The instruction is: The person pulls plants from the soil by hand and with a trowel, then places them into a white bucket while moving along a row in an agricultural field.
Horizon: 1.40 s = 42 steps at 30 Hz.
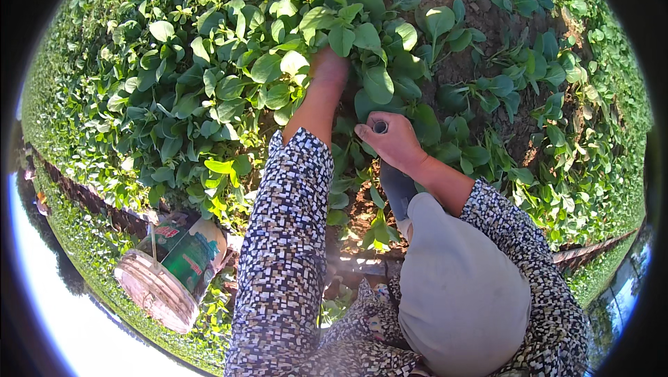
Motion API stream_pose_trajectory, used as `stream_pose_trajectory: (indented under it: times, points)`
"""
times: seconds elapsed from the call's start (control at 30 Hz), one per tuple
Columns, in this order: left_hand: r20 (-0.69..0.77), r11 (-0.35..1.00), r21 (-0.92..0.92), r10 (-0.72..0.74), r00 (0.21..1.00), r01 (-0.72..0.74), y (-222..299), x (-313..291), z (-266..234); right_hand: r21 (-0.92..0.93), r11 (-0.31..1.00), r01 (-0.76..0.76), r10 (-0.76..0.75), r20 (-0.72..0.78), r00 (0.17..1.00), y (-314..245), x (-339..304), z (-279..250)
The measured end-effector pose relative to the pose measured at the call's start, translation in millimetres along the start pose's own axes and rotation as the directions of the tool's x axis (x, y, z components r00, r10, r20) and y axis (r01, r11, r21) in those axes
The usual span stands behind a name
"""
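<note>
Head view, starting from the left: what is there?

"Near left, a bucket [182, 255] with a green printed side. Its round, pale end points toward the near left, and foliage surrounds it."

"And just right of that?"

"Dense, broad-leaved leafy greens [266, 69], filling the far left and reaching the middle. A sleeve [285, 224] patterned in black, white and tan runs up into them."

"What is the left hand [330, 69] doing?"

"It is low among the leaves, blurred and partly covered by them. I cannot tell whether the fingers are spread or gripping."

"The right hand [398, 142]?"

"Just right of it and a little nearer, curled in a fist around a round handle [380, 126], whose end shows on top. Leaves lie close by. Pale grey cloth [463, 286] bulges on the near side."

"Farthest right?"

"Brown soil [487, 22] at the far side, then looser clumps of greens [501, 85]."
</note>
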<state>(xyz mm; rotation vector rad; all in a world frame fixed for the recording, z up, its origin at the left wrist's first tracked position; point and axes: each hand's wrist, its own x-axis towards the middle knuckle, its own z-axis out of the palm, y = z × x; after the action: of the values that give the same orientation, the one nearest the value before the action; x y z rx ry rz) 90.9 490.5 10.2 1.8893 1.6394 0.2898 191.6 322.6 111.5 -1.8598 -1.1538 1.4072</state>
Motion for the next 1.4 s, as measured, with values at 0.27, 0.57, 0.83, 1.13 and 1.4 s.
stream_pose_trajectory:
  times: [0.27,0.57,0.83,1.13,1.4]
  points:
    - [-0.008,1.000,-0.023,0.006,1.000,-0.007,2.5,-4.4,-11.5,-0.317,0.944,0.096,-0.093,0.026,0.995,4.4,24.8,5.3]
    - [-0.028,0.977,-0.180,-0.122,0.992,0.115,-7.2,-18.6,-7.2,-0.141,0.990,-0.001,0.005,0.031,1.000,9.0,-9.5,4.2]
    - [0.002,0.892,-0.437,-0.126,0.992,0.114,-39.4,5.9,13.1,-0.028,0.998,-0.063,0.060,-0.080,0.995,-6.2,-1.8,22.0]
    - [-0.009,0.861,-0.484,-0.185,0.983,0.158,-23.5,0.9,-5.2,-0.452,0.877,0.165,-0.202,-0.035,0.979,-7.1,15.3,9.5]
    - [-0.017,0.664,-0.747,-0.055,0.998,0.024,-46.6,-29.4,-10.8,-0.521,0.837,0.164,-0.143,0.080,0.986,-18.8,4.9,-8.8]
